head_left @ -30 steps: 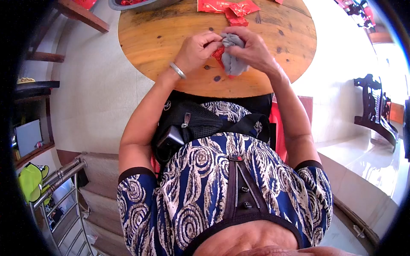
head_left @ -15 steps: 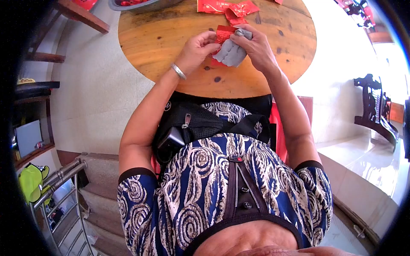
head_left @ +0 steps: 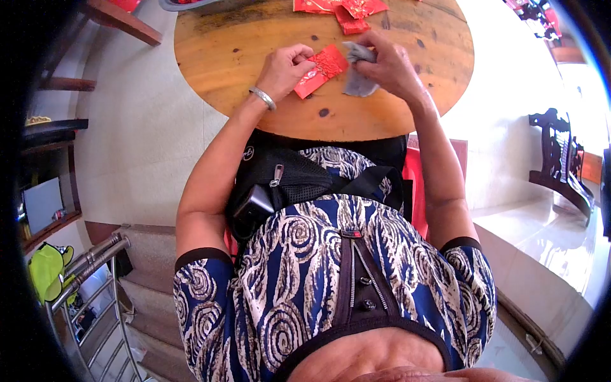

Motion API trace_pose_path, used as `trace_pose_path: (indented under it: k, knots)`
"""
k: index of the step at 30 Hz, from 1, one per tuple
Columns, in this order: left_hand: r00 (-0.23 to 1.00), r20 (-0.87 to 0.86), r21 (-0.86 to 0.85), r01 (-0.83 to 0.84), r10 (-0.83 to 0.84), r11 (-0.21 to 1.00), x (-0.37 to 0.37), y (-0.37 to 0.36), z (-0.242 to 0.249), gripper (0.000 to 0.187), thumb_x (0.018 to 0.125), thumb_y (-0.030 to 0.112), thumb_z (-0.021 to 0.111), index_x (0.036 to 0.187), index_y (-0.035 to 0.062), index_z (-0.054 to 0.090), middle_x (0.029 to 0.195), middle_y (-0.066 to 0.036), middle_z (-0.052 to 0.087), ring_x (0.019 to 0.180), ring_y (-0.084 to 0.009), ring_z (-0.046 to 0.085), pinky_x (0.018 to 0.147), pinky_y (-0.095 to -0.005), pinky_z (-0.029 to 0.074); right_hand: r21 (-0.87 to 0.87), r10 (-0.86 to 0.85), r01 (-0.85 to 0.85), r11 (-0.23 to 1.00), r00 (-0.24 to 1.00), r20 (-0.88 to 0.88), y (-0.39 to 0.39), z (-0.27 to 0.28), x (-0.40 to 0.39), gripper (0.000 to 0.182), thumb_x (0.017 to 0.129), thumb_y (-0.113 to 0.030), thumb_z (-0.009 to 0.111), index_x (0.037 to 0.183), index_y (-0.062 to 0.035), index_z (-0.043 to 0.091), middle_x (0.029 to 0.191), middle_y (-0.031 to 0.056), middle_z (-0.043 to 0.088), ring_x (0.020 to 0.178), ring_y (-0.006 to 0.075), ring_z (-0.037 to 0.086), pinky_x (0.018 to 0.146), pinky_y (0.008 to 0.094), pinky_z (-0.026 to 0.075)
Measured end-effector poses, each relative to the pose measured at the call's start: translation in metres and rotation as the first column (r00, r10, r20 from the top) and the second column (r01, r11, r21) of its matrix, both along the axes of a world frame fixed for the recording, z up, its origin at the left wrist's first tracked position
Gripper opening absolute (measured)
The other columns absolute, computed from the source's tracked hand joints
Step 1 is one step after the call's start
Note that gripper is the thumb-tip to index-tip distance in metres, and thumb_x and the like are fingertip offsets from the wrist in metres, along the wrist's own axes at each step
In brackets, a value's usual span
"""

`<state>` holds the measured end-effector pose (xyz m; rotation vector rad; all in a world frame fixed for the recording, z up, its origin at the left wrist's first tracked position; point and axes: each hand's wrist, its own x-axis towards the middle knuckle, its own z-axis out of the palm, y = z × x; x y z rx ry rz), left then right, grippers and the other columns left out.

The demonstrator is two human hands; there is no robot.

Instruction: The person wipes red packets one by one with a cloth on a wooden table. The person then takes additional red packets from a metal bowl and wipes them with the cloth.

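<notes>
Over the round wooden table (head_left: 254, 89), my left hand (head_left: 284, 71) pinches a red packet (head_left: 323, 69) with a raised pattern, held at a slant. My right hand (head_left: 391, 67) grips a crumpled grey cloth (head_left: 360, 84) just to the right of the packet, and part of the cloth hangs below the fingers. A small gap separates packet and cloth. Beyond my hands, more red packets (head_left: 350, 14) lie on the table, some overlapping.
A grey basin (head_left: 191, 5) stands at the table's far left edge, cut off by the frame. A wooden stool leg (head_left: 124, 22) is at upper left. Steps (head_left: 153, 299) with a metal railing (head_left: 83, 274) are at lower left. A dark carved chair (head_left: 554, 159) stands at right.
My right hand has drawn the cloth off the packet, to the right. The packet in my left hand has turned to a slant, and its patterned face now shows more fully.
</notes>
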<state>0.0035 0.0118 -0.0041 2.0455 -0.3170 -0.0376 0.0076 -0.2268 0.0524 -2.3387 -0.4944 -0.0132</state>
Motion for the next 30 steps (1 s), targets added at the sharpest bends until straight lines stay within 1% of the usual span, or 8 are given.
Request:
trace_pose_path:
  k: [4, 8, 11, 15, 23, 27, 29, 30]
  knots:
    - [0.998, -0.063, -0.035, 0.005, -0.007, 0.999, 0.002, -0.001, -0.006, 0.022, 0.084, 0.013, 0.065, 0.103, 0.0023, 0.068, 0.078, -0.005, 0.068, 0.069, -0.01, 0.062, 0.066, -0.0256, 0.05, -0.035, 0.159, -0.156, 0.987, 0.934, 0.319, 0.032, -0.018, -0.008, 0.033, 0.074, -0.01, 0.066, 0.106, -0.0073, 0.058, 0.099, 0.0156, 0.055, 0.094, 0.0365, 0.058, 0.08, 0.0424, 0.05]
    - [0.995, -0.103, -0.117, -0.017, 0.005, 0.993, 0.002, -0.004, -0.008, 0.019, 0.082, 0.013, 0.065, 0.098, 0.0031, 0.07, 0.08, -0.009, 0.071, 0.07, -0.0135, 0.066, 0.067, -0.0282, 0.052, -0.111, 0.124, -0.09, 0.99, 0.927, 0.354, 0.047, -0.038, -0.013, 0.031, 0.077, -0.007, 0.061, 0.107, -0.0092, 0.06, 0.098, 0.0173, 0.054, 0.092, 0.0375, 0.057, 0.08, 0.0443, 0.05]
    - [0.996, -0.089, 0.015, 0.002, 0.0, 1.0, 0.005, -0.002, -0.008, 0.018, 0.086, 0.009, 0.064, 0.102, 0.0011, 0.068, 0.084, -0.002, 0.07, 0.076, -0.007, 0.063, 0.068, -0.0237, 0.051, -0.044, 0.07, -0.061, 0.997, 0.967, 0.244, 0.045, -0.038, -0.004, 0.028, 0.078, -0.007, 0.061, 0.106, -0.0096, 0.064, 0.095, 0.0186, 0.055, 0.09, 0.0382, 0.058, 0.079, 0.0446, 0.05]
    - [0.999, -0.047, 0.047, -0.022, 0.024, 0.999, 0.007, -0.002, -0.014, 0.019, 0.085, 0.01, 0.065, 0.102, 0.0005, 0.068, 0.085, -0.002, 0.07, 0.075, -0.0071, 0.063, 0.068, -0.0235, 0.051, -0.043, 0.086, -0.079, 0.996, 0.975, 0.206, 0.03, -0.038, 0.002, 0.026, 0.08, -0.009, 0.059, 0.105, -0.0099, 0.066, 0.093, 0.0191, 0.056, 0.088, 0.0382, 0.059, 0.078, 0.0448, 0.05]
    - [0.997, -0.079, -0.012, -0.026, 0.025, 1.0, 0.005, -0.001, -0.009, 0.02, 0.084, 0.011, 0.068, 0.101, 0.0009, 0.068, 0.08, 0.0, 0.068, 0.072, -0.0059, 0.06, 0.067, -0.0224, 0.049, -0.417, 0.099, -0.012, 0.909, 0.977, 0.188, 0.012, -0.018, -0.009, 0.024, 0.08, -0.01, 0.058, 0.102, -0.0073, 0.066, 0.097, 0.0178, 0.058, 0.094, 0.0364, 0.06, 0.082, 0.0437, 0.05]
    - [0.995, -0.087, -0.016, -0.04, 0.039, 0.999, 0.009, 0.002, -0.016, 0.02, 0.083, 0.011, 0.068, 0.101, 0.0011, 0.069, 0.078, 0.001, 0.066, 0.071, -0.0058, 0.059, 0.066, -0.0219, 0.049, -0.464, 0.132, -0.066, 0.883, 0.985, 0.112, -0.003, -0.01, -0.002, 0.032, 0.079, -0.006, 0.058, 0.11, -0.0081, 0.066, 0.095, 0.0153, 0.057, 0.091, 0.0342, 0.06, 0.079, 0.0405, 0.05]
    - [0.994, -0.098, -0.051, -0.044, 0.039, 0.998, 0.009, 0.002, -0.016, 0.02, 0.083, 0.011, 0.068, 0.101, 0.0013, 0.069, 0.078, 0.002, 0.065, 0.07, -0.006, 0.058, 0.065, -0.0217, 0.048, -0.026, -0.012, 0.013, 1.0, 0.999, 0.052, -0.003, -0.002, -0.002, 0.03, 0.078, -0.011, 0.062, 0.108, -0.0094, 0.066, 0.097, 0.017, 0.06, 0.095, 0.035, 0.061, 0.079, 0.0426, 0.051]
    - [0.994, -0.099, -0.05, -0.045, 0.04, 0.998, 0.008, 0.002, -0.013, 0.02, 0.083, 0.011, 0.068, 0.101, 0.0013, 0.069, 0.078, 0.002, 0.065, 0.07, -0.006, 0.058, 0.065, -0.0217, 0.048, -0.026, -0.011, 0.012, 1.0, 0.999, 0.051, -0.001, 0.001, -0.001, 0.03, 0.078, -0.011, 0.062, 0.108, -0.0094, 0.066, 0.097, 0.017, 0.06, 0.095, 0.035, 0.061, 0.079, 0.0426, 0.051]
